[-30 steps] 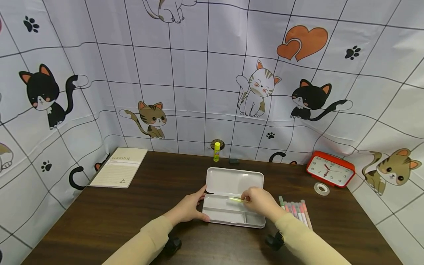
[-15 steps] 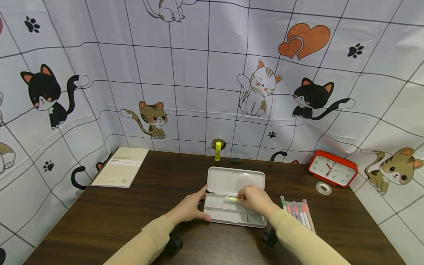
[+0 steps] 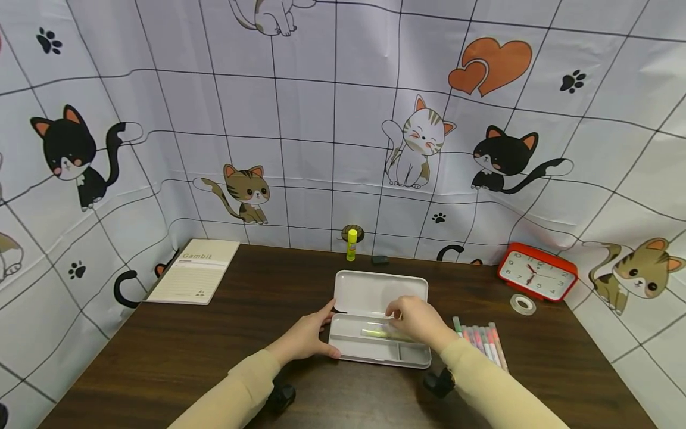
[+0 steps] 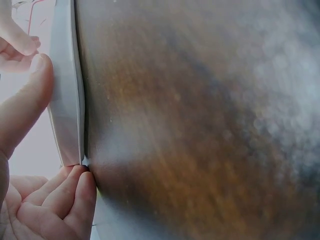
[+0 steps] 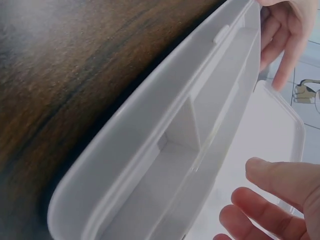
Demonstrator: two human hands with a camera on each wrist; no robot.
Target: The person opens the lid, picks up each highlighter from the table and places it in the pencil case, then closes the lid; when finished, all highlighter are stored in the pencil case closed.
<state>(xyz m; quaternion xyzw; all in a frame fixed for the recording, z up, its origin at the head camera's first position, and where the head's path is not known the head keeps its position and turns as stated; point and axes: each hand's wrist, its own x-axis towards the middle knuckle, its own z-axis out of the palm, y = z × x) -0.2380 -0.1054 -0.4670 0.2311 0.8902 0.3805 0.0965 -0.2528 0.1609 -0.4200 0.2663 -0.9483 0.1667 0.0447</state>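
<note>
An open white pencil case (image 3: 370, 289) lies on the table with its lid tipped back. My left hand (image 3: 303, 337) grips its left end, thumb at the front edge and fingers round the back corner, as the left wrist view also shows. A yellow-green marker (image 3: 376, 333) with a clear end lies lengthwise in the long back compartment. Over the right part of that compartment is my right hand (image 3: 420, 322), hiding the marker's right end. In the right wrist view its fingers (image 5: 260, 215) are loosely bent, apart from the thumb, with nothing between them.
Several capped markers (image 3: 485, 345) lie side by side right of the case, partly behind the right sleeve. A tape roll (image 3: 522, 304) and red clock (image 3: 538, 271) are farther right. Behind the case stand a yellow glue stick (image 3: 351, 245) and dark eraser-like block (image 3: 380, 260); a notepad (image 3: 195, 271) lies back left.
The right hand held the marker and shifted it left over the back compartment, then let it go. The marker now lies in the case; the left hand has kept its place.
</note>
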